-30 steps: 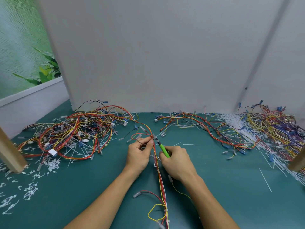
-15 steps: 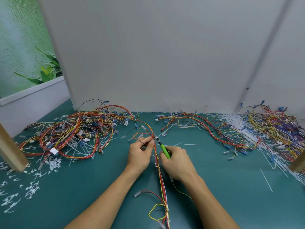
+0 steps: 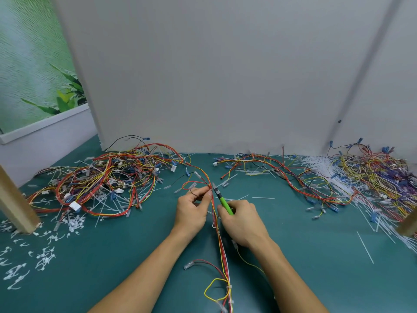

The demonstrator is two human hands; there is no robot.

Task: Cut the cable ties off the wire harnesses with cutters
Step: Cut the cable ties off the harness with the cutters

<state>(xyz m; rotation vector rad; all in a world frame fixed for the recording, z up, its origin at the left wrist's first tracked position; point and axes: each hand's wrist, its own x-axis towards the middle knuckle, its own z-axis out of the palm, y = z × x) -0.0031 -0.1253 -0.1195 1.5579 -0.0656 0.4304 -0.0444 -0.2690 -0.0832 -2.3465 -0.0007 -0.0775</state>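
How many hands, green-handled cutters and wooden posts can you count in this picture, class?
Hands: 2, the left hand and the right hand
Green-handled cutters: 1
Wooden posts: 2, the left post and the right post
Total: 5

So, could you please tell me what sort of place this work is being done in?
Likely a wire-harness rework bench in a workshop: heaps of wire harnesses lie on a green mat, cut cable-tie scraps litter its left side, and the right hand grips green-handled cutters.
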